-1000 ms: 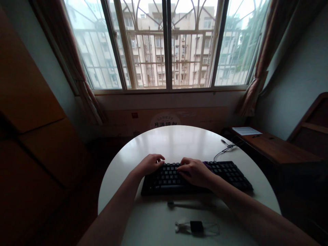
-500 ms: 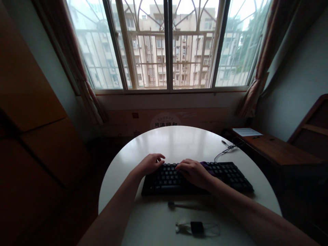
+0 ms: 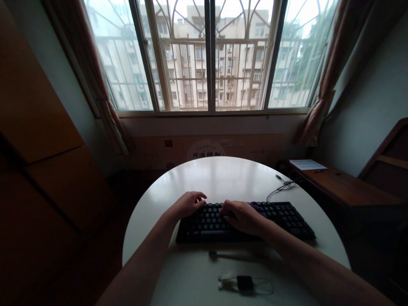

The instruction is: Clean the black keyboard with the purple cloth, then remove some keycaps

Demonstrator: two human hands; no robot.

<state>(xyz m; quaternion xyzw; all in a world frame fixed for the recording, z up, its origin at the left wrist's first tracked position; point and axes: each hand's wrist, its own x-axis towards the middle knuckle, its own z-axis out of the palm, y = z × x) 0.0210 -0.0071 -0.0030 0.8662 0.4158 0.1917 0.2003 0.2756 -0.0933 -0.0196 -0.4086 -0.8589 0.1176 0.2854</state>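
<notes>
A black keyboard (image 3: 210, 233) lies across the white round table. At its back left corner is my left hand (image 3: 190, 203), with the fingers over the back edge and the thumb by the keys, holding the keyboard. My right hand (image 3: 240, 216) is bent over the middle keys and closed on a purple cloth (image 3: 256, 207). Most of the cloth is hidden under the palm. In front of the keyboard lies a small brush (image 3: 213, 254) with a dark head and a thin handle. Closer to me is a wire keycap puller (image 3: 245, 283) with a black middle block.
A cable (image 3: 283, 185) runs from the keyboard's back over the table (image 3: 219, 176) to the right edge. To the right stands a wooden desk (image 3: 347, 182) with paper (image 3: 307, 164) on it. Beyond the table are a long printed box (image 3: 255, 146) and a barred window (image 3: 208, 55).
My right hand has shifted slightly right, and its fingers have curled in more over the keys. The left hand has hardly moved. The keyboard stays in place.
</notes>
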